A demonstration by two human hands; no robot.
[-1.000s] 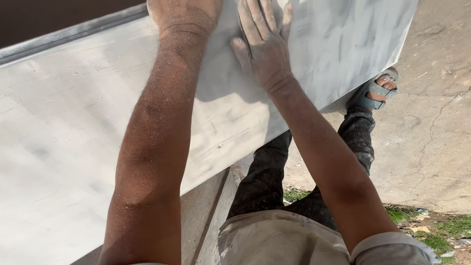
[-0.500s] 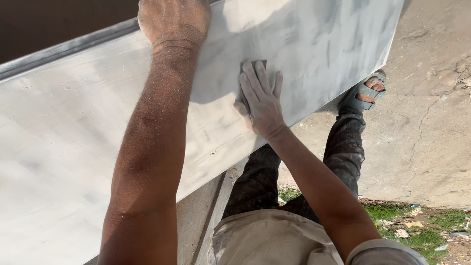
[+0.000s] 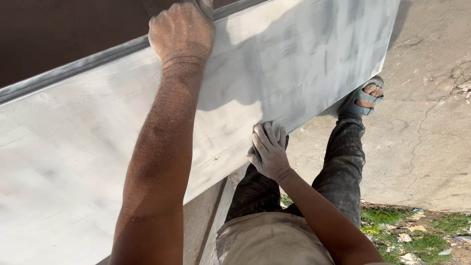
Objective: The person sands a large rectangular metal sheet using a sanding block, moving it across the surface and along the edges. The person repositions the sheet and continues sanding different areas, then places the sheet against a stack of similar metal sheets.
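Across the upper left of the frame, my left hand (image 3: 182,30) seems curled over the top edge of the tilted grey panel (image 3: 304,59), while my right hand (image 3: 268,151) lies open, fingers flat, at its lower edge, above my dusty trousers (image 3: 343,167).

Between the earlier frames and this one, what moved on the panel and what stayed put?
The right hand slid flat down the grey panel, from near its top to its lower edge. The left hand stayed gripping the panel's upper edge, and the panel stayed tilted over the sandalled foot.
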